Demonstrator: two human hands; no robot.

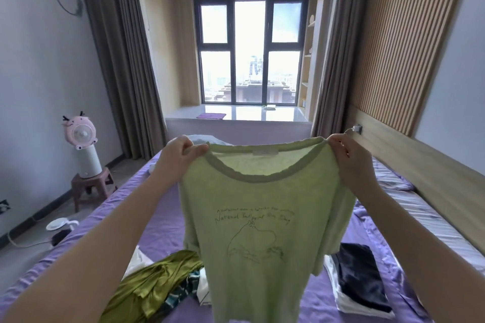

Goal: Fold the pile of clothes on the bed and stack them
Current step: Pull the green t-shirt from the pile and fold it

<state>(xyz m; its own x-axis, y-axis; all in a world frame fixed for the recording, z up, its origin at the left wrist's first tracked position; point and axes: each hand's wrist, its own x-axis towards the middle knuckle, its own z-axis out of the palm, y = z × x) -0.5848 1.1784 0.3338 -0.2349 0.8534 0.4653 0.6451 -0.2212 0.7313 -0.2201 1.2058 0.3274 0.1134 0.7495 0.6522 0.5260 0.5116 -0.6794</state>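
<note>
Far left, on the floor beside the bed: a pink cartoon-faced fan [80, 134] on a white cylindrical base, standing on a small reddish stool [91, 186]; nearer the camera, a white round device [58, 224] with a cable lies on the floor. Left of centre: the left hand [178, 153], fingers and thumb curled, pinches the left shoulder of a light green T-shirt [258, 257] at the neckline. Below this arm, a loose pile on the purple bed sheet [162, 215] comprises an olive-green garment [154, 286], a patterned teal-and-white piece [183, 294] and white fabric, all crumpled and touching one another. Centre: the T-shirt is held up in the air above the bed, spread between both hands, hanging upright with its printed front (handwritten lettering over a line drawing) toward the camera; its lower part hangs in front of the pile's right edge. Behind it, a window [250, 51] flanked by grey-brown curtains. Right of centre: the right hand [346, 155], likewise curled, pinches the opposite shoulder. Lower right: a dark garment [360, 278] lies folded on top of a white one [338, 301], on the sheet, apart from the pile. Far right: a wooden headboard [420, 173].
</note>
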